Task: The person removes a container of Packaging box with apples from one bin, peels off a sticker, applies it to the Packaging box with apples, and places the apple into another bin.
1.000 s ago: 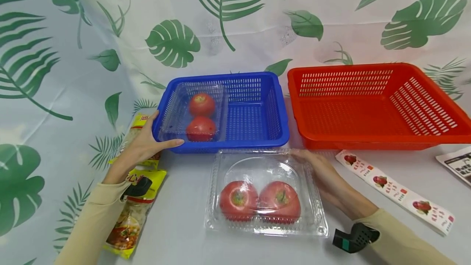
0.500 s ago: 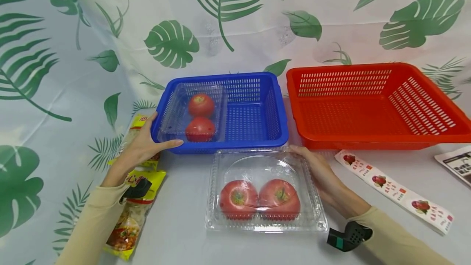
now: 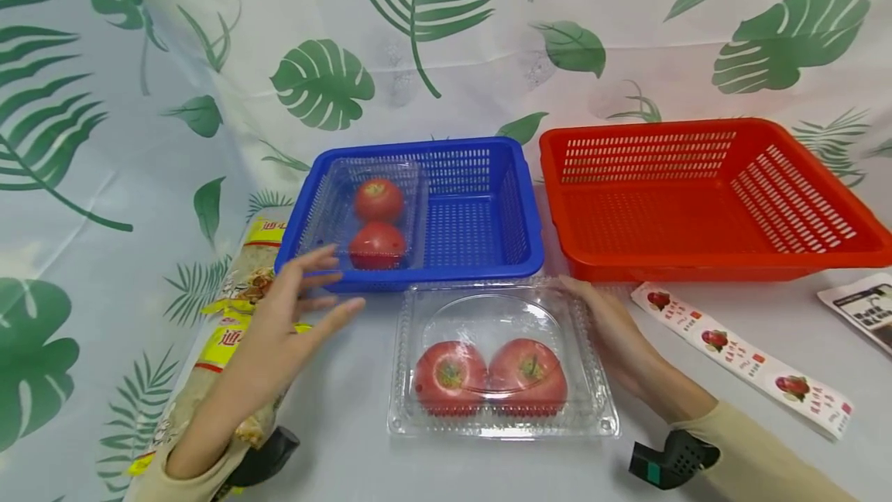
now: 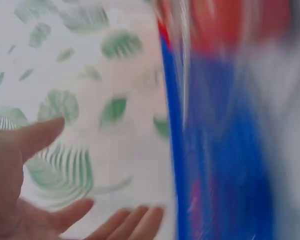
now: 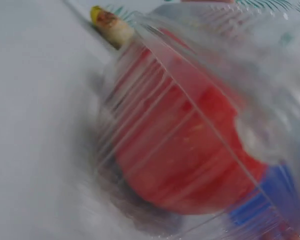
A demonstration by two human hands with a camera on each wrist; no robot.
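Two red apples (image 3: 527, 378) lie in a clear plastic clamshell box (image 3: 498, 308) at the near middle of the head view. My right hand (image 3: 620, 339) grips this box at its right side; the far fingers are partly hidden behind the rim. My left hand (image 3: 279, 331) is in the air left of the box, its fingers spread and holding nothing, near the front left corner of the blue basket (image 3: 481, 273). Inside that basket sits another clear box (image 3: 411, 177) with two red apples (image 3: 379, 201). The right wrist view shows a blurred red apple (image 5: 180, 140) through plastic.
A red basket (image 3: 648, 215) stands at the back right. In front of it lies a strip of fruit stickers (image 3: 739, 355), with a printed sheet (image 3: 867, 308) at the far right. Yellow food packets (image 3: 230, 343) lie along the left, partly behind my left arm.
My left hand has let go of the blue basket's left corner and drawn back toward the near side. The right hand stays at the clamshell box, which has barely moved.
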